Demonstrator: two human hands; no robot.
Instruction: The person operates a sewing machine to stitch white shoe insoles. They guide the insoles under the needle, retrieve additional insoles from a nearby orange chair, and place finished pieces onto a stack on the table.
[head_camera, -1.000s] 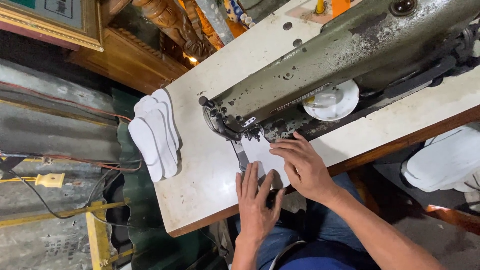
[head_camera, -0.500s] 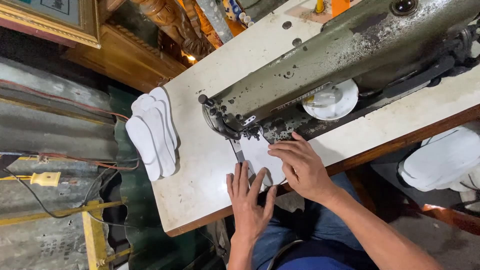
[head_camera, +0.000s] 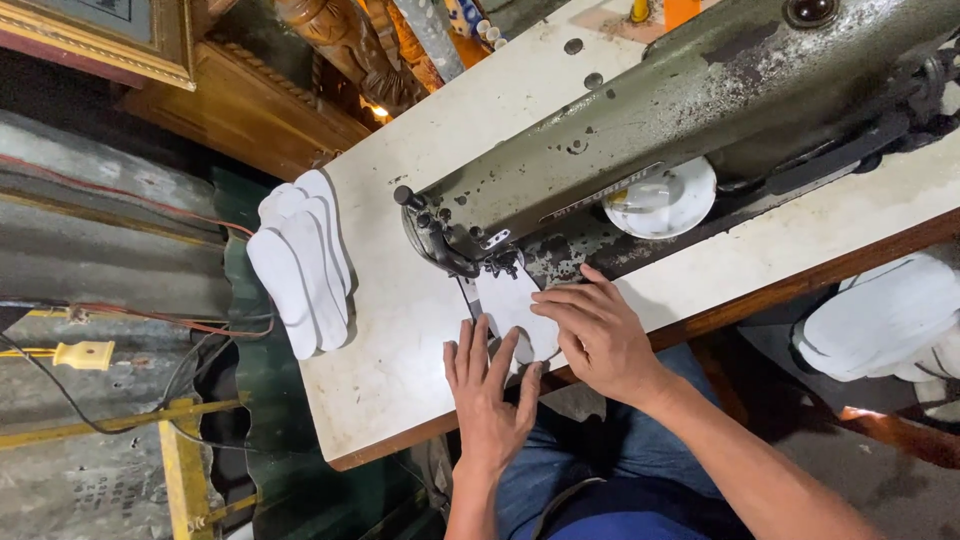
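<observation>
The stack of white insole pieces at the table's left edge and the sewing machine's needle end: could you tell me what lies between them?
In the head view, only bare tabletop separates the stack of white insole pieces from the sewing machine.

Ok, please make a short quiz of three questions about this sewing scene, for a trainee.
1. True or false: both hands lie flat on the white piece at the sewing machine.
2. Where is the stack of white soles? A) at the table's far edge, partly overhanging B) under the needle C) on the person's lap
3. What colour are the person's trousers?

Key: 1 true; 2 A; 3 blue.
</observation>
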